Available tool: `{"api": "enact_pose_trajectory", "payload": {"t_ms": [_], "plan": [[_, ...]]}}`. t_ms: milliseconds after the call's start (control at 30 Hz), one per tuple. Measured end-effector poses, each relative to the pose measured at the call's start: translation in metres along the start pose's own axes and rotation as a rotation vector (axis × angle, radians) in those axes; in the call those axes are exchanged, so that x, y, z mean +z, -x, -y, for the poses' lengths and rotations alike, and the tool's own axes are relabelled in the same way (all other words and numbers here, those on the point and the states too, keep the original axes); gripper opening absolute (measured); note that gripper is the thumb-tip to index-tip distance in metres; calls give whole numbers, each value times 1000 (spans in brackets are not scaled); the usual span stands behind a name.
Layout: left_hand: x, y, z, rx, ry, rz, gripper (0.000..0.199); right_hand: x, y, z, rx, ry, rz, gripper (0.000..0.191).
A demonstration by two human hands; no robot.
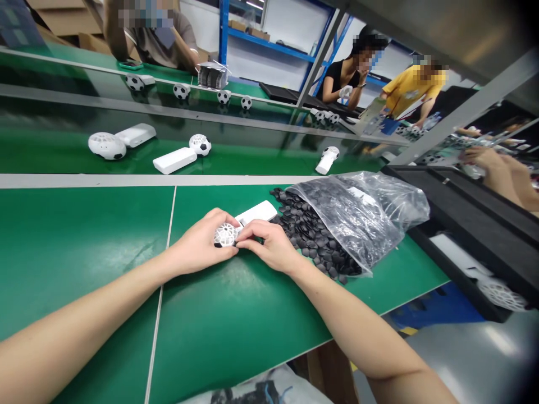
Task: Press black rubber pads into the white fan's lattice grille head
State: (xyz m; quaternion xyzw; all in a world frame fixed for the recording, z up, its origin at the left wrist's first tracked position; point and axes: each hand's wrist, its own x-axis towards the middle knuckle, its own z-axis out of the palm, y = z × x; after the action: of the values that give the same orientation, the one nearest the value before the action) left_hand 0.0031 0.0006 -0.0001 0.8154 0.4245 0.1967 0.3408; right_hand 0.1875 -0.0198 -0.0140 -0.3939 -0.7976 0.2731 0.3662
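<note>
Held low in front of me is a small white lattice ball [225, 235], an open-mesh shell like a miniature football, with a black patch showing at its lower edge. It sits just above the green desk [84, 264], between my two hands. My left grip [197, 244] is closed around it, cupping it from the left with the fingers curled over the top. My right grip [269, 244] is closed against its right side, with the fingertips [244, 238] pressed to the shell; I cannot tell whether they also pinch a separate small piece. Just beyond my hands, a white oblong plastic handle [256, 212] lies flat on the desk, partly hidden by them. To the right, a clear plastic bag [362, 216] lies open on its side, spilling a heap of small black patches [311, 238] close to my right grip. Further right, a black tray [446, 196] sits at the desk's edge. Across the desk, white handles and lattice balls lie in a scattered row. Beyond them, a person in a yellow shirt [415, 90] and a person in a black top [343, 76] stand beside blue shelving [269, 33].
</note>
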Motion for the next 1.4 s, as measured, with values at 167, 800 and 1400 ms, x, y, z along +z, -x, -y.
{"api": "enact_pose_trajectory", "payload": {"t_ms": [167,800,1400], "plan": [[7,2,-3,28,7,-95,28,4,-1,-7,141,35,-18,11],[-133,-110,103,-402,-496,-684,43,-33,4,-32,407,900,-75,19],[-70,21,20,-32,-502,183,57,-24,-1,-24,294,465,-134,19]]}}
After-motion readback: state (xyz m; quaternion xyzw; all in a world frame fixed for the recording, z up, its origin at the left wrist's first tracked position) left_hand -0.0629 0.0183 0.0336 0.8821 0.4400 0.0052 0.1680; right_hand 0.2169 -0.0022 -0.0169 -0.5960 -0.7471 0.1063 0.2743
